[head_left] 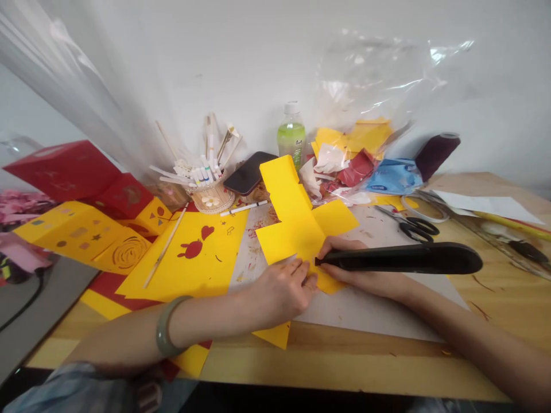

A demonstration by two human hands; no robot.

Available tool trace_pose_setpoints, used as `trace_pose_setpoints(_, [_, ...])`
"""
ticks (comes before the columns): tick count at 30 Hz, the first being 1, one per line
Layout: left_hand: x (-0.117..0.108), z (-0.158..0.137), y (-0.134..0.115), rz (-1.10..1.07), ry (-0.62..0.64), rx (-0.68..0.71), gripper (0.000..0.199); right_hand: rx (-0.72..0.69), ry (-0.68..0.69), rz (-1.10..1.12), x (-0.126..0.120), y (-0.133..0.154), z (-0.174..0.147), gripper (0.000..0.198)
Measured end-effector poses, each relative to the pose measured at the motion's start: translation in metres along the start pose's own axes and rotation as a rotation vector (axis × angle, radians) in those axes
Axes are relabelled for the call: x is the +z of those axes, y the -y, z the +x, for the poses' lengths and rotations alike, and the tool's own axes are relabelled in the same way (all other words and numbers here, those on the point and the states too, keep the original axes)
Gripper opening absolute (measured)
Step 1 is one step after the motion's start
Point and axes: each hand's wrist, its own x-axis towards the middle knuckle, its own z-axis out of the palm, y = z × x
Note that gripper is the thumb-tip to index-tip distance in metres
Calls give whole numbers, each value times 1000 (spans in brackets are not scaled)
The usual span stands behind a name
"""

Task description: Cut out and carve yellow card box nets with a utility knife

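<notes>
A yellow card cut-out [297,221], shaped like an unfolded box with side flaps, lies in front of me, its far end bent up. My left hand [286,289] presses on its near part with bent fingers. Close beside it, my right hand [340,267] grips a long black tool [400,258] near its narrow tip. That tip points left and meets the card by my left fingertips. The tool's broad rounded end sticks out to the right; its exact kind is unclear. A jade-coloured bangle [166,327] circles my left wrist.
Yellow decorated sheets [198,264] and red folded card [64,169] lie left. Behind stand a pen basket [210,198], a phone [249,172] and a green-drink bottle [291,135]. Scissors [415,226], a blue packet [394,176] and a plastic bag of paper scraps [357,155] are right.
</notes>
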Motion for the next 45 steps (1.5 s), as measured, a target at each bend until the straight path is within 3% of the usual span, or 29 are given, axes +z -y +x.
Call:
trace_pose_setpoints(14, [-2, 1, 1, -18, 40, 15, 20, 51, 26, 57, -2, -5, -1, 15])
trace_pose_setpoints(23, [3, -3, 8, -117, -28, -13, 30, 72, 26, 90, -1, -2, 0, 17])
trace_pose_setpoints(26, [7, -4, 15, -235, 43, -91, 32, 96, -30, 93, -2, 1, 3, 13])
trace_pose_setpoints(29, [8, 3, 22, -337, 158, -203, 21, 140, -114, 148, -1, 4, 6, 10])
trace_pose_setpoints(35, [5, 25, 22, -324, 362, -380, 21, 226, -199, 259, 2, 8, 9, 14])
trace_pose_setpoints(45, [6, 22, 27, -455, 343, -421, 8, 213, -185, 263, 3, 5, 9, 11])
